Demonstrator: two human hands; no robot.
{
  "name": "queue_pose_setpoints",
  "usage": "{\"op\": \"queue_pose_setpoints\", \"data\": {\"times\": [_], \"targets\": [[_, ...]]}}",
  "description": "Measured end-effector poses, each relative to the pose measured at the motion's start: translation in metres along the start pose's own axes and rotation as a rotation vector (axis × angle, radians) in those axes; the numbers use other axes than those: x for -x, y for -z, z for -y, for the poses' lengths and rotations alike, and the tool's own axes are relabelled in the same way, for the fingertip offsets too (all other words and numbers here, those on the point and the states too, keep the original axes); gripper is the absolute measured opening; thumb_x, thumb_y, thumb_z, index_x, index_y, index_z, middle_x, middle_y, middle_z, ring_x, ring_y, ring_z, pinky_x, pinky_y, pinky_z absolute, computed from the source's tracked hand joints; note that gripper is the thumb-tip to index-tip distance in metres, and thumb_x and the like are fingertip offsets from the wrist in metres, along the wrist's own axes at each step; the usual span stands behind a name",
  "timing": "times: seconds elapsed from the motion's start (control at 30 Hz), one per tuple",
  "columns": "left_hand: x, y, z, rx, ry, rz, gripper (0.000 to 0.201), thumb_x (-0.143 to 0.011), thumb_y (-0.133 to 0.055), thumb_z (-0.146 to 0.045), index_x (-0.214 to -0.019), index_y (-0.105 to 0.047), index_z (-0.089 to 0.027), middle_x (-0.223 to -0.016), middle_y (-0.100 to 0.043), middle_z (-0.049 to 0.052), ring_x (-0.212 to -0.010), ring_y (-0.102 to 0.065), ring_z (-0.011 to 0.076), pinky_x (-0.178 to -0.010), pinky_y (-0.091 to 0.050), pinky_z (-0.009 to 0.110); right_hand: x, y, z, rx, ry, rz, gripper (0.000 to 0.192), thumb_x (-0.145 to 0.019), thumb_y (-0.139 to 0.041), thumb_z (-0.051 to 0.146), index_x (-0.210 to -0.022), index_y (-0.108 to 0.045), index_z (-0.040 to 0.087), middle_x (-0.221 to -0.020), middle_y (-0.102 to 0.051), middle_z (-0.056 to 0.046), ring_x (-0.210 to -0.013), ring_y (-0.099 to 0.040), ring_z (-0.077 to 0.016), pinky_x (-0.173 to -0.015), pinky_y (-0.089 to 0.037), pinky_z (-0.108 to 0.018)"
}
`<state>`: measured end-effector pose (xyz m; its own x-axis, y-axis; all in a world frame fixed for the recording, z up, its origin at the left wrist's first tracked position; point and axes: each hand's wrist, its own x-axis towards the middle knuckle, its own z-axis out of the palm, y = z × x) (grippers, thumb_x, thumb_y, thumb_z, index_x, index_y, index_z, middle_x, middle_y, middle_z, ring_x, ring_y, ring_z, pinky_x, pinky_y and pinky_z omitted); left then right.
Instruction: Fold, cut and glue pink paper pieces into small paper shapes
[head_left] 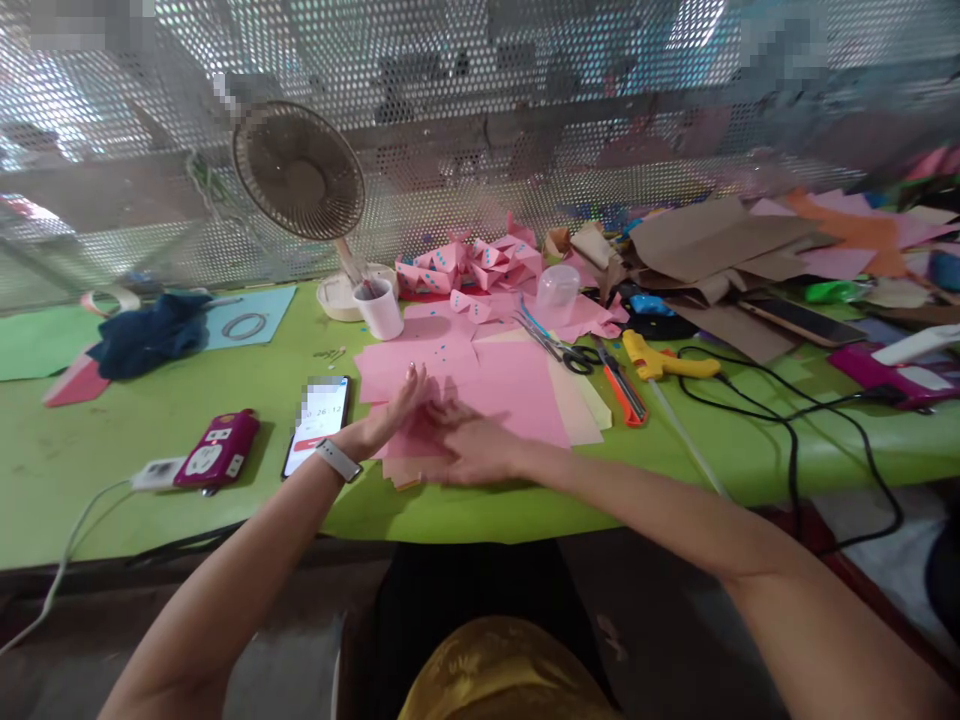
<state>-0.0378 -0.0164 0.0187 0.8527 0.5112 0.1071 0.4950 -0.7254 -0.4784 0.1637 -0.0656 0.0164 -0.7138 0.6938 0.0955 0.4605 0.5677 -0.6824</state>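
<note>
Pink paper sheets (517, 385) lie stacked in front of me, with cream and brown sheets showing at their edges. My right hand (476, 447) rests flat across the lower part of the stack, fingers stretched to the left. On the stack's left side is my left hand (391, 408), turned on edge with its fingers extended, and nothing shows in it. The two hands' fingertips are close together; I cannot tell whether they touch. A wristband (339, 460) is on my left wrist, beside a lit phone (319, 425). Folded pink paper pieces with blue dots (487, 258) are heaped behind the stack.
Scissors (576, 357), an orange cutter (624, 390) and a yellow glue gun (651, 358) with black cables lie right. A white cup (379, 310) and a fan (300, 175) stand behind. Left are a purple power strip (219, 450) and dark cloth (150, 335). Brown paper (720, 240) piles up far right.
</note>
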Motion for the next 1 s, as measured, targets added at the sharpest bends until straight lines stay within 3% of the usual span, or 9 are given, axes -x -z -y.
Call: {"op": "queue_pose_setpoints", "data": {"times": [0.1, 0.13, 0.2, 0.27, 0.37, 0.47, 0.7, 0.9, 1.0], "targets": [[0.003, -0.001, 0.001, -0.042, -0.019, -0.024, 0.070, -0.082, -0.031, 0.001, -0.144, -0.038, -0.030, -0.139, -0.054, 0.002, -0.138, -0.033, 0.0155, -0.109, -0.044, 0.044, 0.019, -0.006, 0.020, -0.286, 0.203, 0.278, 0.040, -0.085, -0.061, 0.052, -0.108, -0.072, 0.020, -0.117, -0.070, -0.006, -0.116, -0.061, -0.0208, -0.098, -0.047, -0.030], [0.004, -0.002, 0.000, 0.009, 0.000, -0.010, 0.070, -0.084, -0.031, -0.001, -0.147, -0.033, -0.032, -0.141, -0.052, 0.001, -0.138, -0.034, 0.0146, -0.108, -0.044, 0.042, 0.029, -0.003, 0.024, -0.352, 0.182, 0.266, 0.039, -0.090, -0.055, 0.051, -0.096, -0.075, 0.018, -0.100, -0.075, -0.005, -0.102, -0.068, -0.0181, -0.087, -0.051, -0.025], [0.004, -0.005, -0.004, 0.157, 0.056, 0.041, 0.064, -0.092, -0.029, -0.008, -0.152, -0.020, -0.030, -0.148, -0.046, 0.004, -0.139, -0.033, 0.0153, -0.107, -0.046, 0.041, 0.047, 0.012, 0.021, -0.288, 0.093, 0.077, 0.042, -0.095, -0.048, 0.046, -0.087, -0.074, 0.014, -0.084, -0.076, -0.006, -0.081, -0.071, -0.0154, -0.072, -0.054, -0.023], [0.002, -0.008, -0.013, 0.318, 0.115, 0.108, 0.056, -0.099, -0.025, -0.022, -0.154, -0.011, -0.024, -0.154, -0.035, 0.011, -0.142, -0.028, 0.0204, -0.107, -0.043, 0.044, 0.064, 0.031, 0.005, 0.019, 0.023, -0.171, 0.031, -0.091, -0.057, 0.037, -0.104, -0.071, 0.012, -0.101, -0.074, -0.010, -0.092, -0.070, -0.0193, -0.084, -0.054, -0.031], [-0.001, -0.010, -0.033, 0.499, 0.184, 0.179, 0.059, -0.101, -0.025, -0.042, -0.154, -0.006, -0.025, -0.159, -0.019, 0.014, -0.147, -0.013, 0.0312, -0.111, -0.023, 0.062, 0.087, 0.054, -0.027, 0.516, 0.036, -0.124, 0.042, -0.085, -0.065, 0.032, -0.116, -0.066, 0.005, -0.125, -0.063, -0.022, -0.117, -0.060, -0.0320, -0.102, -0.046, -0.047], [-0.002, -0.010, -0.046, 0.540, 0.229, 0.133, 0.066, -0.098, -0.030, -0.050, -0.155, -0.006, -0.025, -0.161, -0.013, 0.014, -0.148, -0.007, 0.0332, -0.112, -0.011, 0.065, 0.099, 0.059, -0.046, 0.728, 0.078, -0.066, 0.044, -0.089, -0.059, 0.032, -0.121, -0.062, 0.002, -0.129, -0.060, -0.023, -0.119, -0.059, -0.0308, -0.102, -0.048, -0.045], [-0.019, -0.010, -0.023, 0.543, 0.154, 0.210, 0.048, -0.101, -0.023, -0.041, -0.148, -0.032, -0.035, -0.160, -0.020, 0.009, -0.148, -0.007, 0.0313, -0.112, -0.012, 0.063, 0.099, 0.049, -0.060, 0.897, 0.242, -0.123, 0.030, -0.092, -0.051, 0.020, -0.115, -0.064, 0.006, -0.119, -0.068, -0.017, -0.105, -0.068, -0.0241, -0.093, -0.055, -0.037], [-0.035, -0.005, -0.028, 0.615, 0.392, 0.267, 0.072, -0.094, -0.029, -0.062, -0.154, -0.016, -0.025, -0.161, -0.016, 0.012, -0.148, -0.009, 0.0301, -0.115, -0.012, 0.059, 0.100, 0.057, -0.058, 0.888, 0.323, -0.324, 0.023, -0.090, -0.049, 0.010, -0.102, -0.068, 0.010, -0.102, -0.074, -0.012, -0.088, -0.072, -0.0199, -0.085, -0.058, -0.038], [-0.028, -0.007, -0.027, 0.638, 0.337, 0.281, 0.066, -0.097, -0.026, -0.058, -0.154, -0.015, -0.025, -0.161, -0.014, 0.011, -0.149, -0.006, 0.0287, -0.116, -0.012, 0.057, 0.099, 0.068, -0.042, 0.826, 0.337, -0.450, 0.021, -0.086, -0.050, 0.009, -0.098, -0.067, 0.012, -0.097, -0.075, -0.010, -0.086, -0.071, -0.0189, -0.088, -0.057, -0.038]]}}
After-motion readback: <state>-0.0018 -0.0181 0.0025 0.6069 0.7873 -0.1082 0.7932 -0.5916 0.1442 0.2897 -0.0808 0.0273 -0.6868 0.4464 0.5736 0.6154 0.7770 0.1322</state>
